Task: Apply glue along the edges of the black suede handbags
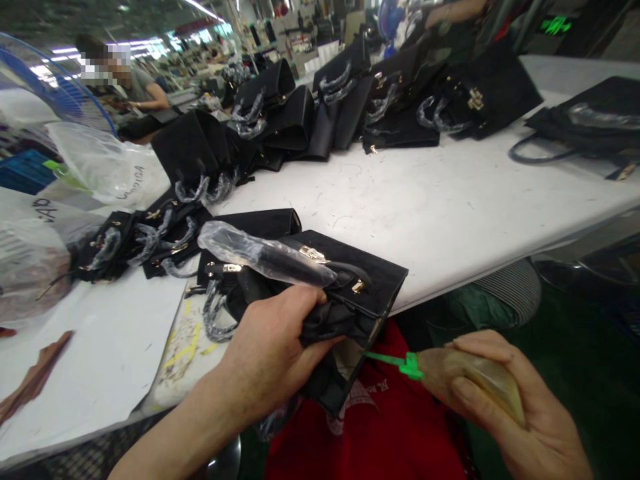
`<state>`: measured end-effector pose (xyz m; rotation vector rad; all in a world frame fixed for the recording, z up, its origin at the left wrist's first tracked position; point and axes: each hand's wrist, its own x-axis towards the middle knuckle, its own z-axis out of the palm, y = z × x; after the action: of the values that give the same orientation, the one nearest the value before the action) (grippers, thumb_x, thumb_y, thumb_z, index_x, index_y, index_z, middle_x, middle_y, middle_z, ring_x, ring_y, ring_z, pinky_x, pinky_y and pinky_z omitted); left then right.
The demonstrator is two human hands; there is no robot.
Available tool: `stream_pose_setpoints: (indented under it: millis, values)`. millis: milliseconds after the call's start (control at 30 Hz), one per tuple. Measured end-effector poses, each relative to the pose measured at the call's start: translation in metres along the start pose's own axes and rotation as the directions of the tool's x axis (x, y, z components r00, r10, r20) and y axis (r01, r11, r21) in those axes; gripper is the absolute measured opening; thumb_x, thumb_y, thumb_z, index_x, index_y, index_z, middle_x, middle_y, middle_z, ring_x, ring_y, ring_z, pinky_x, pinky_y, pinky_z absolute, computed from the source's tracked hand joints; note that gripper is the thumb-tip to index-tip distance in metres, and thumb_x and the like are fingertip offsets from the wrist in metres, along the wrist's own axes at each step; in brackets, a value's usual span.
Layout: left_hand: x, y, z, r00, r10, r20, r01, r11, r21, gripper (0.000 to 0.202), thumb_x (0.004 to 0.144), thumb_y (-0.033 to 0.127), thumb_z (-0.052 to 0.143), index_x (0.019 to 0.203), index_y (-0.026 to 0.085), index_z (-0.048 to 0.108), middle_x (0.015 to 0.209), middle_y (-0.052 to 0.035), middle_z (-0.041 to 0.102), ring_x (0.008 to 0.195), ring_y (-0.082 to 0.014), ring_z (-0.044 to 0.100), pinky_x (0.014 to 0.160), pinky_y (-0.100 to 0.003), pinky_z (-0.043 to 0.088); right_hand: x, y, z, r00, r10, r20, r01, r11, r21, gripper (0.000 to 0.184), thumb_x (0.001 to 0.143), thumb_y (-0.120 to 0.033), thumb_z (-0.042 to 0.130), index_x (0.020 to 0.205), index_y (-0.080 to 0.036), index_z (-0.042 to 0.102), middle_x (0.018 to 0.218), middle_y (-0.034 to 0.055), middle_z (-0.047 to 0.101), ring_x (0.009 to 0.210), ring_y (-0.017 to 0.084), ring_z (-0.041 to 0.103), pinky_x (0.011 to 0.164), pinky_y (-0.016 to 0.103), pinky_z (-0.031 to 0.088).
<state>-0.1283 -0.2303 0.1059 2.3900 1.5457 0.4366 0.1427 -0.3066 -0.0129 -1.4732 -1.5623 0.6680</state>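
My left hand [280, 333] grips a black handbag [370, 267] by its gathered black fabric, at the table's front edge. Gold clasps show on the bag, and clear plastic wraps its long handle [260, 250]. In my right hand [520, 400] is a squeeze bottle of glue [470, 380], yellowish and translucent, with a green nozzle. The thin green tip points left and reaches the bag's open lower edge; whether it touches is hard to tell. My fingers and thumb wrap round the bottle.
Several black handbags [295, 120] with plastic-wrapped handles line the back of the white table [380, 193]. More bags [145, 240] lie at the left, near plastic sacks [110, 167] and a blue fan [55, 80]. A co-worker [135, 87] sits beyond. A brown strip [37, 373] lies front left.
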Motion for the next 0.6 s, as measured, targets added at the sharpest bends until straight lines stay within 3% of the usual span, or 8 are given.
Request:
stream_pose_setpoints:
  millis: [367, 600]
  values:
    - [-0.0011, 0.0003, 0.0015, 0.999, 0.033, -0.036, -0.033, 0.999, 0.001, 0.016, 0.078, 0.018, 0.071, 0.082, 0.021, 0.056, 0.069, 0.0059, 0.063, 0.057, -0.0112, 0.058, 0.052, -0.021, 0.038, -0.0013, 0.0025, -0.0011, 0.999, -0.034, -0.029, 0.031, 0.993, -0.111, 0.018, 0.094, -0.037, 0.061, 0.107, -0.025, 0.061, 0.101, 0.0018, 0.063, 0.085, 0.014, 0.065, 0.070, 0.021, 0.052]
    - [-0.0015, -0.0014, 0.0015, 0.998, 0.041, -0.043, -0.040, 0.999, 0.011, 0.017, 0.079, 0.021, 0.072, 0.081, 0.021, 0.055, 0.069, 0.0061, 0.063, 0.057, -0.0112, 0.058, 0.051, -0.021, 0.038, -0.0038, 0.0039, -0.0012, 0.999, -0.038, -0.012, 0.037, 0.996, -0.077, 0.017, 0.095, -0.036, 0.060, 0.108, -0.025, 0.060, 0.103, 0.0024, 0.063, 0.087, 0.014, 0.064, 0.071, 0.021, 0.053]
